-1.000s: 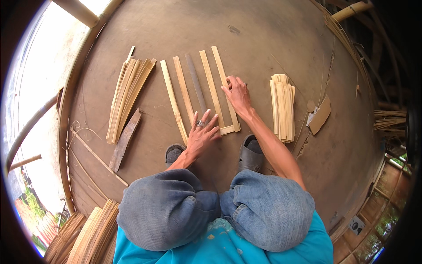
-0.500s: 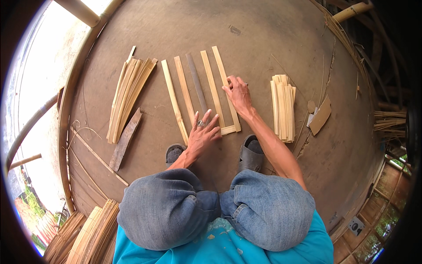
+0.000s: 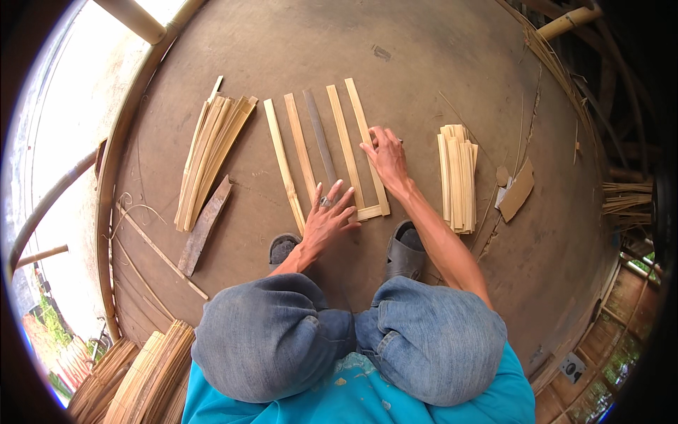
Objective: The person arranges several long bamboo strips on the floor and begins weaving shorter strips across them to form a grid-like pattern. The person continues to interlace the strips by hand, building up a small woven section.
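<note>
Slats lie in a row on the brown floor [image 3: 438, 63], and we count five of them, side by side with gaps between. We have a pale left slat [image 3: 284, 166] on the outside, then a second pale slat [image 3: 299, 145], then a grey slat [image 3: 320, 134] right in the middle, a fourth slat [image 3: 346, 145], and the right slat [image 3: 361, 119] closing the row! A short crosspiece [image 3: 371, 212] runs along the lower ends of the last two, its left end disappearing by our left hand [image 3: 326, 219]. And look at that hand: palm down, fingers spread wide, a ring on one finger, clenched on nothing, hovering or resting over the lower ends; we cannot tell how firmly it presses. Over to our right hand [image 3: 388, 157], fingers bent, tips at the edge of the right slat; whether they grasp it or merely touch it, we cannot tell. Out wide we spot a left bundle [image 3: 212, 162] of strips, with a dark flat blade-shaped piece [image 3: 205, 226] just beside its lower end, and a right bundle [image 3: 459, 180] across from it, a cardboard piece [image 3: 518, 189] nearby. Below the row, our two dark shoes [image 3: 405, 256] stand planted apart.
</note>
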A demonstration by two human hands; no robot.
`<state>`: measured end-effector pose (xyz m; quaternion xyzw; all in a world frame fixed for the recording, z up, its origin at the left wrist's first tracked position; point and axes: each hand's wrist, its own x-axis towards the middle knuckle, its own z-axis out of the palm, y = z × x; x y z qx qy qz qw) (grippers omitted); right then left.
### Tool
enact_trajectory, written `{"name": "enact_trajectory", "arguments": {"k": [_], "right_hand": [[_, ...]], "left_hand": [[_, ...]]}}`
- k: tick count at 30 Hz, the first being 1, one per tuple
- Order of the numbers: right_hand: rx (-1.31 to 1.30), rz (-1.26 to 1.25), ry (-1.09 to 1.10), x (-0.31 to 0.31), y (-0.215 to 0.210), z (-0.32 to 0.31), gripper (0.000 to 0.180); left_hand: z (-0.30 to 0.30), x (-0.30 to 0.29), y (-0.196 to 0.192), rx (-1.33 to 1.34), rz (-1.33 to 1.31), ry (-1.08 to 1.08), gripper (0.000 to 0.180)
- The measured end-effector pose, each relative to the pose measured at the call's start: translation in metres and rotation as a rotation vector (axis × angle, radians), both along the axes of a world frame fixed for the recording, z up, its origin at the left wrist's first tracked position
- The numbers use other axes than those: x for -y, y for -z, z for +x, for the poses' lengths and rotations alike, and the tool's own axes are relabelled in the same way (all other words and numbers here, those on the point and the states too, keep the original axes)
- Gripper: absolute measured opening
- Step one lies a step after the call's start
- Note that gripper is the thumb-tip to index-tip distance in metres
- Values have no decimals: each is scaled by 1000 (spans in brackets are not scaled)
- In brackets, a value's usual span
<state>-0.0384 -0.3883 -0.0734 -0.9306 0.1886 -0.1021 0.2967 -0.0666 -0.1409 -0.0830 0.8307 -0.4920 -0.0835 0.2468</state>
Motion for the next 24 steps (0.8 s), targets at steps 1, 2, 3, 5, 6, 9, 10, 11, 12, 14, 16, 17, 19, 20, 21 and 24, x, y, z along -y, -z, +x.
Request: {"name": "enact_trajectory", "arguments": {"k": [1, 2, 3, 5, 6, 9, 10, 11, 12, 14, 16, 17, 19, 20, 21, 24], "right_hand": [[-13, 26, 14, 0, 0, -1, 34], [-28, 51, 30, 0, -1, -2, 34], [-43, 76, 45, 0, -3, -3, 34], [-57, 68, 58, 4, -9, -9, 32], [-65, 65, 64, 7, -13, -13, 31], [-27, 167, 142, 22, -33, -35, 25], [-12, 150, 173, 30, -41, -46, 23], [16, 153, 182, 32, -48, -49, 21], [23, 124, 225, 43, -54, -66, 20], [14, 95, 323, 68, -66, -101, 18], [3, 42, 415, 88, -80, -122, 17], [27, 32, 442, 98, -82, -127, 17], [31, -5, 523, 123, -80, -153, 17], [2, -22, 544, 127, -80, -163, 16], [-26, -39, 563, 129, -82, -173, 16], [-68, -74, 546, 128, -74, -201, 15]], "left_hand": [[0, 0, 1, -2, -33, -10, 37], [1, -1, 0, 16, -36, -27, 36], [5, -3, 0, 34, -39, -45, 34], [16, -8, -9, 46, -39, -119, 28], [24, -13, -14, 58, -39, -196, 26], [46, -33, -20, 91, -49, -390, 24], [52, -39, -20, 97, -52, -429, 24], [61, -56, -27, 124, -39, -488, 23], [63, -57, -26, 107, -27, -489, 24], [62, -59, -26, 73, -8, -483, 25], [59, -68, -21, 75, -9, -484, 23], [59, -76, -24, 95, 1, -498, 23], [52, -74, -20, 63, 8, -484, 23], [49, -71, -19, 49, 11, -476, 24], [45, -66, -21, 20, 8, -474, 23], [35, -54, -21, -21, -25, -456, 24]]}}
